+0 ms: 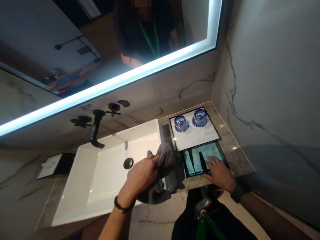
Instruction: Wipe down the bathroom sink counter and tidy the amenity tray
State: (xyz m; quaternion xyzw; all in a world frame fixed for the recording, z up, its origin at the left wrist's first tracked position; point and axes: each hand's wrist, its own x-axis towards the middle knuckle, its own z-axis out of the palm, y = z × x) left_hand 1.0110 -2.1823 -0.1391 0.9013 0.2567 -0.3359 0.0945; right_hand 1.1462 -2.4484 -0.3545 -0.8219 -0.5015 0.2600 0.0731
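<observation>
My left hand (141, 175) grips a grey cloth (165, 158) bunched over the right rim of the white sink (82, 186). My right hand (220, 173) lies flat with fingers spread on a teal glass tray (192, 161) that holds dark packets, at the front of the stone counter (235, 153). Behind that tray a white tray (197, 135) carries two upturned blue glasses (181, 123).
A black wall faucet (96, 128) with two black handles hangs over the basin, above a black drain (128, 163). A lit mirror (107, 50) reflects a person. A tissue box (53, 163) sits left of the sink. A marble wall bounds the right.
</observation>
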